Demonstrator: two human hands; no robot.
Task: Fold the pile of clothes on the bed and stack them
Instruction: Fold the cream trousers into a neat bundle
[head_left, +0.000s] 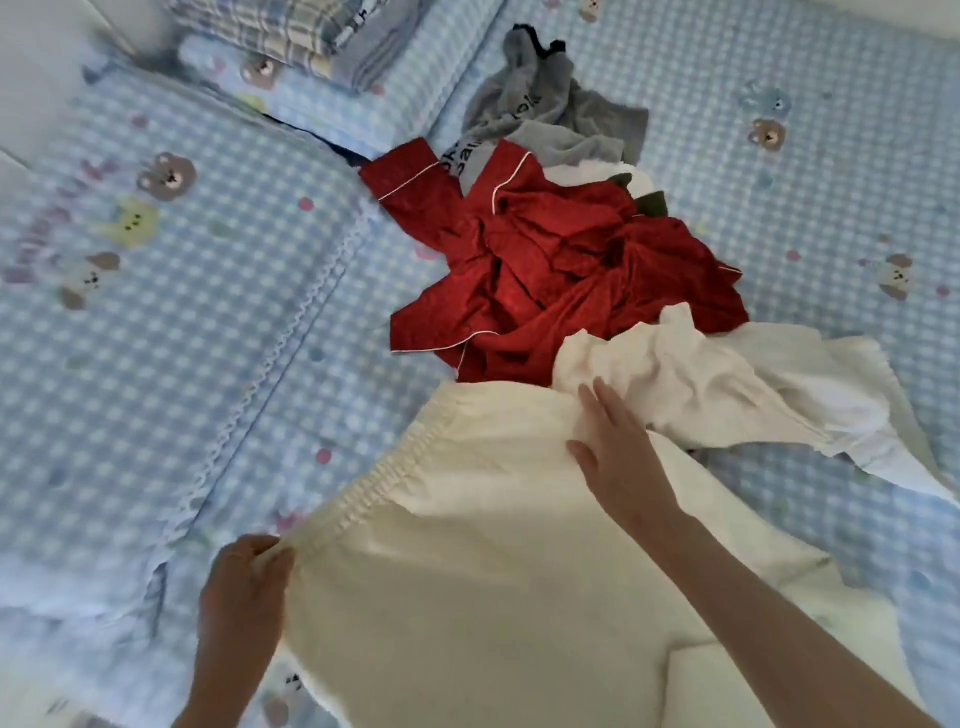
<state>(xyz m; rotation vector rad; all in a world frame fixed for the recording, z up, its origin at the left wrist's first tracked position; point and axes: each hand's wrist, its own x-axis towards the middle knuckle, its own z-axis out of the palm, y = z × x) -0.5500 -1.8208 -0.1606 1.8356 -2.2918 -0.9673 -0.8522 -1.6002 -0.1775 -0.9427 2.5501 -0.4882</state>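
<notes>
Head view: left hand (244, 582) grip on cream garment (467, 571) waistband corner

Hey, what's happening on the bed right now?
A person is spreading out a cream garment on the bed. The left hand pinches one end of its elastic waistband, and the right hand lies flat on the cloth. The red, grey and white clothes beyond lie unfolded.

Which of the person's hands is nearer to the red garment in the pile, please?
The right. The right hand lies flat on the cream garment just below the red garment; the left hand pinches the cream waistband corner, farther away at lower left.
</notes>
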